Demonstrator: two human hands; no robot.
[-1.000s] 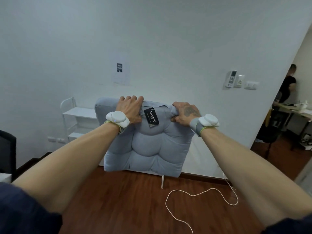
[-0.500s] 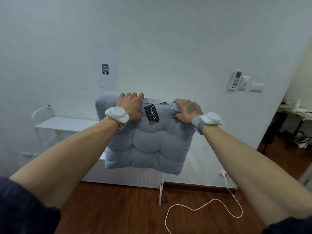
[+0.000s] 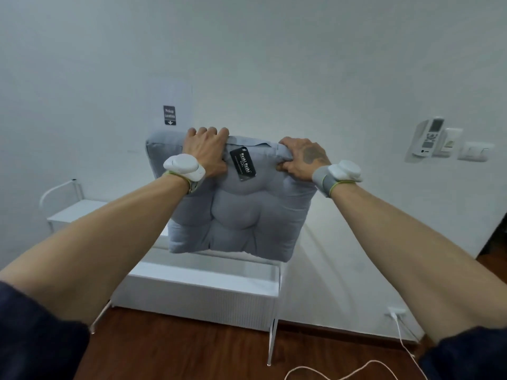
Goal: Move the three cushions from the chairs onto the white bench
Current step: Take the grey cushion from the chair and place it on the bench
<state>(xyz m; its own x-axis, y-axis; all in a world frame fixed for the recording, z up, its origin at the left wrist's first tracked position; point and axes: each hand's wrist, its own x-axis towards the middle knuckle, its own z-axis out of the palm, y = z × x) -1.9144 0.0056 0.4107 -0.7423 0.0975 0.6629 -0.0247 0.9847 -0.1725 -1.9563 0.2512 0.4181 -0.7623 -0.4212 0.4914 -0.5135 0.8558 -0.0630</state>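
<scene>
Compared with half a second before, the bench [image 3: 197, 281] lay nearer and more fully in view beneath the cushion [image 3: 236, 212]. One grey cushion hung upright in the air above the bench's top, not touching it, with one black tag [image 3: 243, 163] at its upper edge. The left hand [image 3: 205, 154] and right hand [image 3: 303, 157] each clutched that upper edge. One white cord [image 3: 354, 371] trailed over the wood floor [image 3: 178, 352] beside the white wall [image 3: 274, 64].

the black tag [image 3: 243, 164] on the grey cushion [image 3: 238, 215] reads "moshi moshi".
</scene>
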